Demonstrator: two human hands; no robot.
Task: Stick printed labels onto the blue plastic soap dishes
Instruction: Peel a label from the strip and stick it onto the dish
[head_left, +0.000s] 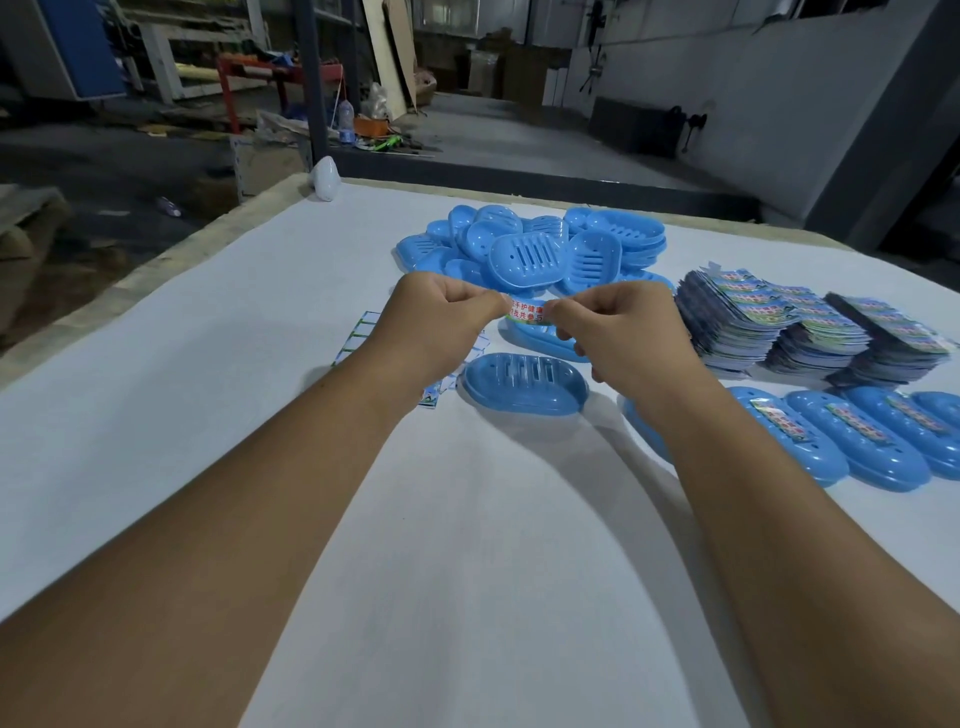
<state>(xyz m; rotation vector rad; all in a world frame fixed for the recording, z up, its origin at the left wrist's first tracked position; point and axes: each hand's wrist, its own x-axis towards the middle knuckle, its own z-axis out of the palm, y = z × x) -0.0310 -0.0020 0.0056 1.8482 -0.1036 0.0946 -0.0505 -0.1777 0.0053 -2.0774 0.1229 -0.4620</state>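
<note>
My left hand (439, 317) and my right hand (618, 332) pinch the two ends of one printed label (527, 310), held in the air between them. Red characters show on the label. Below it, a blue soap dish (524, 383) lies upside down on the white table (260, 338). Another blue dish (540, 338) sits just behind it, partly hidden by my hands. A heap of unlabelled blue dishes (535, 249) lies farther back. At the right, a row of dishes with labels stuck on them (857, 441) runs to the frame edge.
Three tall stacks of printed labels (810, 327) stand at the right. Peeled backing sheets (363, 332) lie under my left wrist. A white rounded object (324, 178) sits at the table's far left corner. Beyond the table lies a dim workshop floor with racks and clutter.
</note>
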